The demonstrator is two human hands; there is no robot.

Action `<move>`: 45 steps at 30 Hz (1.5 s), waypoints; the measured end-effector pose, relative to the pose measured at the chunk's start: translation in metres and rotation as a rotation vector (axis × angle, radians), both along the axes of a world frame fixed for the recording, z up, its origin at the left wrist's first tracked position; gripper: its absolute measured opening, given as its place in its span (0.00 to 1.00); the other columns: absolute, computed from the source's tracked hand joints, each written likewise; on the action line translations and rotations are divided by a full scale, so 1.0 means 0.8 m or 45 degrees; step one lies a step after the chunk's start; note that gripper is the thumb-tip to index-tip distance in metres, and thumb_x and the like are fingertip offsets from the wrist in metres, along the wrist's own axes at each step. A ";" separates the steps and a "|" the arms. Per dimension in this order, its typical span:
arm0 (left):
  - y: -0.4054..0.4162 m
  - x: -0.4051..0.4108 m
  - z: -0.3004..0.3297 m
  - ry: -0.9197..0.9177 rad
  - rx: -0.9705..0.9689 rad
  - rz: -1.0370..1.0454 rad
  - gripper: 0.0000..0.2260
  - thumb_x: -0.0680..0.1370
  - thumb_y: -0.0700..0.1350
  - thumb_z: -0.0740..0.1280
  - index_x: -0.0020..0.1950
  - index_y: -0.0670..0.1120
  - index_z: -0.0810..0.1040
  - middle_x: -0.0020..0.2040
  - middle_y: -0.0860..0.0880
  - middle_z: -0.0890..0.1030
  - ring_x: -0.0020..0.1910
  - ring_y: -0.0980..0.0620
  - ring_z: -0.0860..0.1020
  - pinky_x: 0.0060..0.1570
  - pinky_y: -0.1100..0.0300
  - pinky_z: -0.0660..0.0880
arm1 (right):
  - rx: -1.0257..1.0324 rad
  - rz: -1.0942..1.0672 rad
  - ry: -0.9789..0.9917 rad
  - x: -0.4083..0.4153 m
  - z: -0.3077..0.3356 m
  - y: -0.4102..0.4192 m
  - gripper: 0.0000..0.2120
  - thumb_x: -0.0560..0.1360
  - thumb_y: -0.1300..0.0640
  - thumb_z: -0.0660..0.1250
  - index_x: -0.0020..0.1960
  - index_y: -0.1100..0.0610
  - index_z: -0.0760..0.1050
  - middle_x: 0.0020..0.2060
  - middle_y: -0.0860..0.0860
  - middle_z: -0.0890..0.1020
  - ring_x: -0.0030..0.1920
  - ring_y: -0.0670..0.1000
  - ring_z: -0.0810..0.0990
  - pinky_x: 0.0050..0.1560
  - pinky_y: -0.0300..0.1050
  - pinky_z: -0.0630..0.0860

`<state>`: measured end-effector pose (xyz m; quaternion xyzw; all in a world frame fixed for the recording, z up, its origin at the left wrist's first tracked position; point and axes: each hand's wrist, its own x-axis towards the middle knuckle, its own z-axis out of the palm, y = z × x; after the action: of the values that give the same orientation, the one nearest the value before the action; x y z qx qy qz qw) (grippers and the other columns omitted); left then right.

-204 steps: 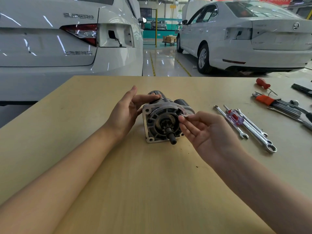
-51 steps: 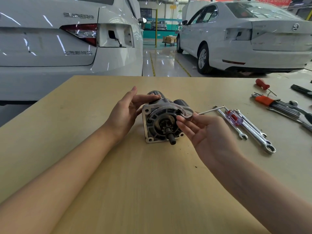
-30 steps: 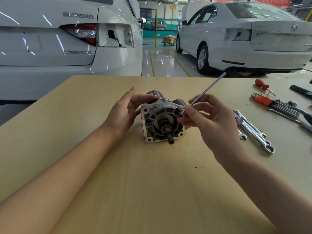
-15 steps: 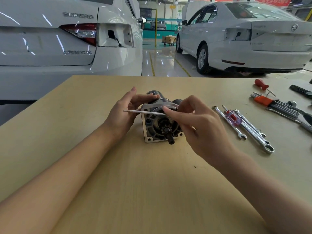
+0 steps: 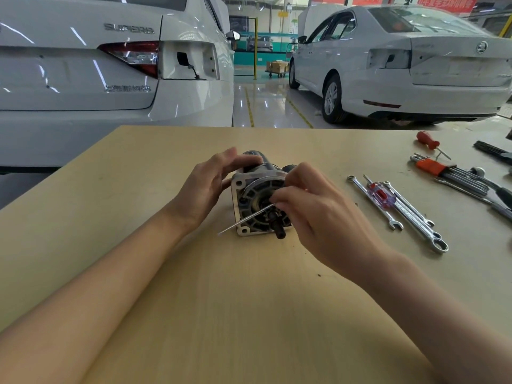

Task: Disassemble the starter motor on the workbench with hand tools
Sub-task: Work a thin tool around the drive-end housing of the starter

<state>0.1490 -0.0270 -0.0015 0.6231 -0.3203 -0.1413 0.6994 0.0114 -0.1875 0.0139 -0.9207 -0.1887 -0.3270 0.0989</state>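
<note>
- Far beyond the left hand, a white Superb sedan shows its rear, with one tail lamp unit out of its socket.
- The left hand rests against the left side of the starter motor, thumb lying over the top of the dark cylindrical body, fingers relaxed and only loosely bent along the housing; how firmly it grasps I cannot tell.
- The starter motor lies on its side on the pale wooden workbench, between the two hands, its round drive-end face and short dark shaft turned toward the viewer.
- A thin L-shaped hex key crosses the lower left of that face, its long arm slanting down and left past the corner of the housing, its free tip just above the bench in front of the left hand.
- The right hand covers the right half of the motor's face; thumb and forefinger pinch the upper end of the hex key, the other fingers curled behind. The key's working tip is hidden under the fingers.
- To the right of the right hand, apart from it, lie several combination wrenches side by side, with a small screwdriver with a clear red-marked handle across them.
- Farther right sits a hex key set in an orange holder, and beyond it a red-handled screwdriver.
- Behind those tools, across the glossy floor, stands a second white sedan.
</note>
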 end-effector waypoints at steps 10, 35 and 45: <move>-0.006 -0.022 0.002 -0.478 0.391 0.065 0.24 0.67 0.52 0.73 0.63 0.55 0.76 0.62 0.56 0.73 0.64 0.59 0.72 0.62 0.66 0.70 | 2.221 0.065 0.379 0.006 0.010 -0.004 0.08 0.79 0.67 0.58 0.43 0.60 0.70 0.28 0.50 0.74 0.27 0.49 0.72 0.28 0.40 0.72; -0.015 -0.034 0.002 -0.640 0.427 0.249 0.22 0.70 0.50 0.69 0.64 0.52 0.74 0.60 0.53 0.73 0.64 0.54 0.71 0.67 0.50 0.68 | 2.684 0.188 0.450 0.008 0.004 0.012 0.05 0.79 0.71 0.57 0.48 0.65 0.71 0.31 0.58 0.81 0.33 0.54 0.84 0.32 0.41 0.80; -0.015 -0.035 0.003 -0.643 0.443 0.256 0.23 0.69 0.50 0.69 0.65 0.50 0.74 0.60 0.52 0.73 0.64 0.53 0.71 0.67 0.50 0.67 | 2.321 0.165 0.328 0.002 -0.001 0.011 0.06 0.77 0.68 0.65 0.42 0.63 0.71 0.35 0.58 0.84 0.40 0.57 0.86 0.40 0.41 0.81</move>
<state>0.1206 -0.0389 0.0012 0.7772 -0.3917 0.0350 0.4913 0.0130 -0.1790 0.0129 -0.5036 0.1033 -0.2378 0.8241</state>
